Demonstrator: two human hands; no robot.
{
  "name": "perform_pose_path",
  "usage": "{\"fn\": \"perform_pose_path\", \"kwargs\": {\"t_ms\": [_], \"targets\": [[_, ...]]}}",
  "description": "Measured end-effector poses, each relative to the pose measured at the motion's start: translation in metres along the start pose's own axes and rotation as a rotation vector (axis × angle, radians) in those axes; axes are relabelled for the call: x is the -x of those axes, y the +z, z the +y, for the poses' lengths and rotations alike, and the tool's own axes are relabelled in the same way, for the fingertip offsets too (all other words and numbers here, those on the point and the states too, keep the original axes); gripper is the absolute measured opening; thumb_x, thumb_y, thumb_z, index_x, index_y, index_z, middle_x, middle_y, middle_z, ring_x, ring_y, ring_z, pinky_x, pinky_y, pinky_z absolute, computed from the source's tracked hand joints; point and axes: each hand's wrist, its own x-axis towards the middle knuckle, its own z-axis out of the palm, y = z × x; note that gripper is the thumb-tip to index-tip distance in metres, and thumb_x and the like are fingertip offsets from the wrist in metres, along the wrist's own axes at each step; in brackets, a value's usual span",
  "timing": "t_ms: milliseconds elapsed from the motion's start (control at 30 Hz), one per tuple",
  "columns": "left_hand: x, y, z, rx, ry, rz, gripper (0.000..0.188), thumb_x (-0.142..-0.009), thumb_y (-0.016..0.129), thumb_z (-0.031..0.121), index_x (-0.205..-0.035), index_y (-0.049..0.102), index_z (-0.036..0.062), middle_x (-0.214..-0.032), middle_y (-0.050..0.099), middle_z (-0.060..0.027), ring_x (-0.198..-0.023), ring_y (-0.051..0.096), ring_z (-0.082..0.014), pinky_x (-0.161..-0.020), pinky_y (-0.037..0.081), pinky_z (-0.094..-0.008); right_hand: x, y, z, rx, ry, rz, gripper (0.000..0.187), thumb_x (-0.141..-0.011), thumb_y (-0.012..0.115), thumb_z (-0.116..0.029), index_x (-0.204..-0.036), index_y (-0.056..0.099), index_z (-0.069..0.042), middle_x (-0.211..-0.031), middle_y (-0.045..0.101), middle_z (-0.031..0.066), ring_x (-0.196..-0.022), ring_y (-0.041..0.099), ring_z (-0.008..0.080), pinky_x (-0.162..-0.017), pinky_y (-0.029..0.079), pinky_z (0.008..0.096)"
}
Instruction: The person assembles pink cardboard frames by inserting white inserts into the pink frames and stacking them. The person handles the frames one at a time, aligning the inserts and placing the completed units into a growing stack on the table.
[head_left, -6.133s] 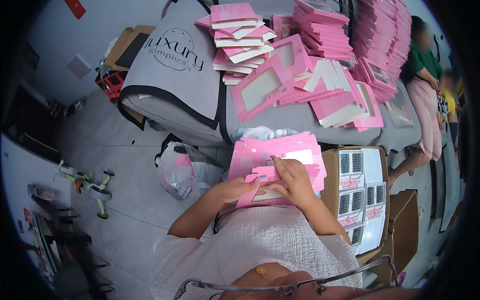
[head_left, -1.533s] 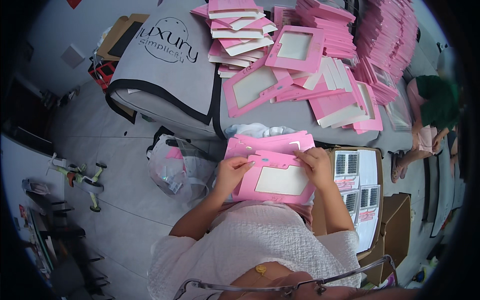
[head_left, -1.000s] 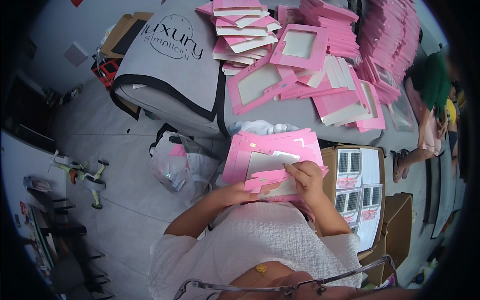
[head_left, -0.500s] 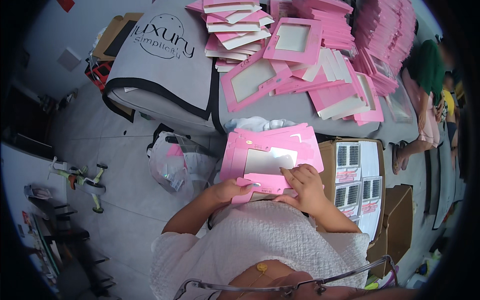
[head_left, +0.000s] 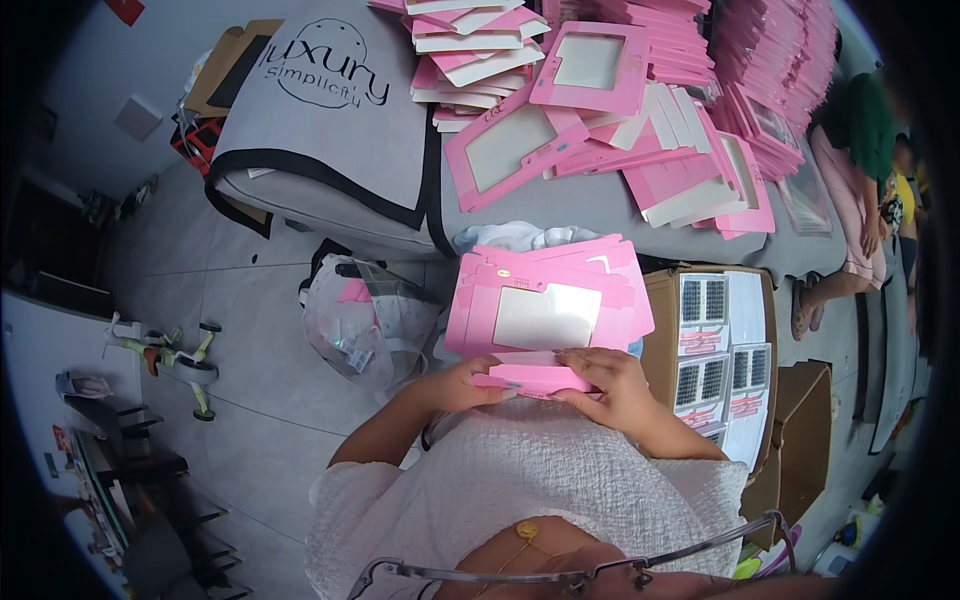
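Note:
Close to my body I hold a pink cardboard box (head_left: pixel 535 377), tilted so that a narrow side faces up. My left hand (head_left: pixel 466 386) is closed on its left end. At the other end my right hand (head_left: pixel 612 386) grips it, fingers over the top edge and thumb below. Just beyond, a pile of flat pink window boxes (head_left: pixel 478 312) lies in front of me, the top one showing a white panel in its frame. What is inside the held box is hidden.
A grey sofa (head_left: pixel 330 190) ahead carries many pink boxes (head_left: pixel 495 160) in stacks. An open carton (head_left: pixel 660 330) with packed goods stands at right, a clear plastic bag (head_left: pixel 365 325) at left. A small bike (head_left: pixel 175 362) stands on the floor. Another person (head_left: pixel 850 180) is at far right.
The held pink box has tipped, its front face turning away and its narrow side showing. My right hand has shifted from its face to its right end.

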Motion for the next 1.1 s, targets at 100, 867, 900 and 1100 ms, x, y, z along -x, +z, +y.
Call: {"fn": "perform_pose_path", "kwargs": {"t_ms": [100, 867, 900, 1100], "targets": [[-0.001, 0.002, 0.006, -0.039, 0.048, -0.015, 0.025, -0.086, 0.066, 0.015, -0.108, 0.061, 0.0026, -0.098, 0.061, -0.002, -0.089, 0.056, -0.0111, -0.077, 0.045, -0.0265, -0.001, -0.004, -0.008, 0.104, -0.03, -0.001, 0.049, -0.069, 0.077, -0.033, -0.1, 0.064, 0.003, -0.092, 0.068, 0.016, -0.081, 0.067, 0.0302, -0.071, 0.053, 0.0366], [-0.002, 0.01, 0.069, -1.101, 0.5, 0.625, 0.011, -0.076, 0.06, 0.013, -0.084, 0.066, 0.0104, -0.073, 0.066, -0.0054, -0.065, 0.064, -0.0225, -0.065, 0.051, -0.0355, -0.035, -0.033, 0.0, 0.249, 0.064, -0.122, 0.028, -0.076, 0.069, -0.025, -0.097, 0.067, -0.007, -0.082, 0.067, 0.0102, -0.066, 0.064, 0.0263, -0.056, 0.049, 0.0338], [-0.003, 0.01, 0.068, -1.113, 0.519, 0.643, 0.01, -0.075, 0.061, 0.013, -0.082, 0.067, 0.011, -0.072, 0.066, -0.0056, -0.063, 0.064, -0.0229, -0.061, 0.05, -0.0354, -0.035, -0.032, -0.001, 0.275, 0.069, -0.117, 0.028, -0.077, 0.069, -0.025, -0.097, 0.067, -0.007, -0.082, 0.067, 0.0103, -0.067, 0.064, 0.0265, -0.057, 0.049, 0.0352], [-0.006, 0.011, 0.061, -1.091, 0.57, 0.669, 0.006, -0.074, 0.062, 0.014, -0.076, 0.068, 0.013, -0.068, 0.065, -0.0059, -0.059, 0.063, -0.0245, -0.054, 0.049, -0.035, -0.025, -0.02, -0.002, 0.252, 0.126, -0.123, 0.019, -0.076, 0.069, -0.023, -0.088, 0.069, -0.008, -0.07, 0.065, 0.0083, -0.061, 0.062, 0.0278, -0.056, 0.049, 0.0366]]}}
